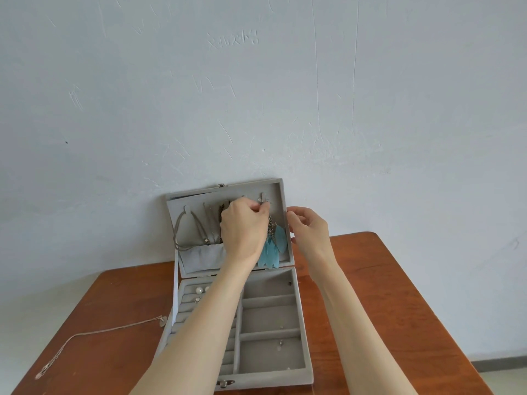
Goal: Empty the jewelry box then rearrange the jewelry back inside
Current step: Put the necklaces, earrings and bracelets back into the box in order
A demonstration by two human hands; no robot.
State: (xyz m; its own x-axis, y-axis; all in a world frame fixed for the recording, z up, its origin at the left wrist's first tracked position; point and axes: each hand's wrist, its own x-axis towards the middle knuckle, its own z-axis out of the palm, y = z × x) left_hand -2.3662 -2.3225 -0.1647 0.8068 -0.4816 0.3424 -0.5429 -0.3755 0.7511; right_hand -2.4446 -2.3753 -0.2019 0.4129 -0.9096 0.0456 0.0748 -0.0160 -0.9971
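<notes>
Grey velvet jewelry box [296,332] stands open on the wooden table [399,295], its lid upright at the far side. Left hand [243,230] pinches the blue feather necklace [272,249] at its lid hook; the necklace hangs straight down, just right of that hand. Right hand [309,230], half-curled and empty, touches the lid's right edge.

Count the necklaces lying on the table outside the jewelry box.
1: a thin chain necklace lies on the table left of the jewelry box. Others hang inside the lid, some possibly hidden behind the left hand.
</notes>
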